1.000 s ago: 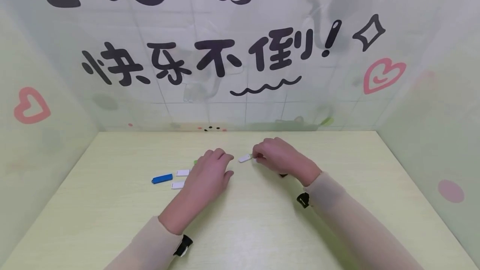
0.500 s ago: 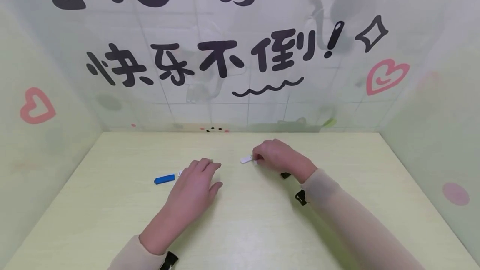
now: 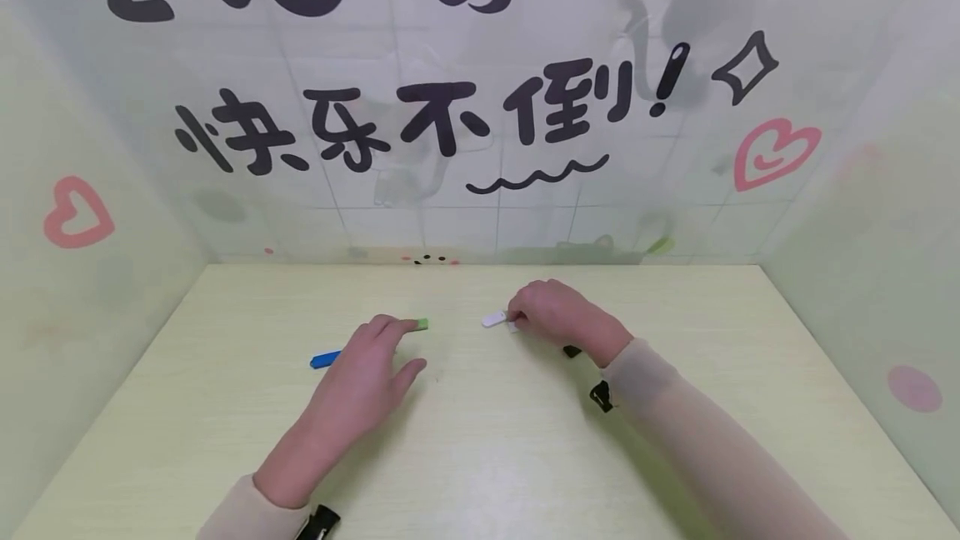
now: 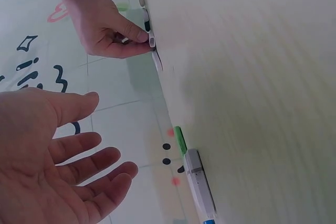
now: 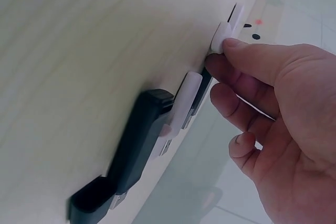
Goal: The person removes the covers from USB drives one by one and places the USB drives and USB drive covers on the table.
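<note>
My right hand pinches a white USB stick between thumb and fingertips, just above the table. Another white USB stick lies past its fingertips on the left. My left hand is held over the left group of sticks, palm down; in the left wrist view its fingers are relaxed and hold nothing. Beyond its index finger shows the end of a green stick. A blue USB stick lies left of that hand. A white stick, otherwise hidden by the hand, appears in the left wrist view.
Under and beside my right hand lie a black USB stick with a black cap part, and another white stick with a metal plug. Pale wood table stands against a printed back wall.
My left hand has drawn back to the left and toward me, covering the white sticks and uncovering the green end. The right hand stays nearly in place.
</note>
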Motion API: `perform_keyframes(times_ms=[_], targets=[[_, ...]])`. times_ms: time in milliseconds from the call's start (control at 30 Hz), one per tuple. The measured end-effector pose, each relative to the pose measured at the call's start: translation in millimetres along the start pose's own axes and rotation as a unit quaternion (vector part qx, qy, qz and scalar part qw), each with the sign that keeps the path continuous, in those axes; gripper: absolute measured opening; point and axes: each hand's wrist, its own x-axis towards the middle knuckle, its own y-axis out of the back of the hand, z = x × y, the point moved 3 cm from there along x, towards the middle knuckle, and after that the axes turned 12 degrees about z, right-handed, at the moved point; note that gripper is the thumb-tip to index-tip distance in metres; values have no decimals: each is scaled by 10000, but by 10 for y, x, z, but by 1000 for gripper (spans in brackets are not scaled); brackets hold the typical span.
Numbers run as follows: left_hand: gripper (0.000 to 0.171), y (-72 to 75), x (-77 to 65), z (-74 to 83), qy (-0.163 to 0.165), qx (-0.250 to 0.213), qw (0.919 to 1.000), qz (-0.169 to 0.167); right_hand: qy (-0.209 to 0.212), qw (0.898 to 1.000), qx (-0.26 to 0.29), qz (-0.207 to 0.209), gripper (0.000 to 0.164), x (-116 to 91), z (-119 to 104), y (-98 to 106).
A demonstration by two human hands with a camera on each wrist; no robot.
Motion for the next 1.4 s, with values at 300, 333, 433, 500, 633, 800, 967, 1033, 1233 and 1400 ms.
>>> perform_keyframes(times_ms=[300,333,433,500,633,800,967,1033,1233,1400], targets=[[49,-3,43,-65,193,-38,9997,-158,-3,9999,-15,121,6,-68,4,43],[49,-3,52,-74,206,-44,9996,-167,4,9999,-37,140,6,-76,-2,56],[48,-7,82,-103,262,-62,9994,-214,53,9997,-109,205,8,-104,-23,99],[48,-13,105,-121,264,-61,9993,-243,86,9995,-130,291,8,-134,-40,132],[46,-31,163,-164,181,2,9995,-263,156,9985,-173,496,4,-213,-61,187],[43,-55,254,-228,166,130,9992,-330,61,9976,-55,692,15,-356,-74,250],[44,-98,339,-307,157,247,9985,-464,54,9951,96,983,23,-535,-89,303],[44,-120,370,-342,126,291,9981,-522,24,9941,115,1079,22,-611,-97,318],[41,-211,468,-439,64,446,9964,-715,-222,9899,499,1307,24,-844,-99,333],[40,-291,538,-466,93,568,9937,-957,-383,9867,732,1397,27,-1020,-82,319]])
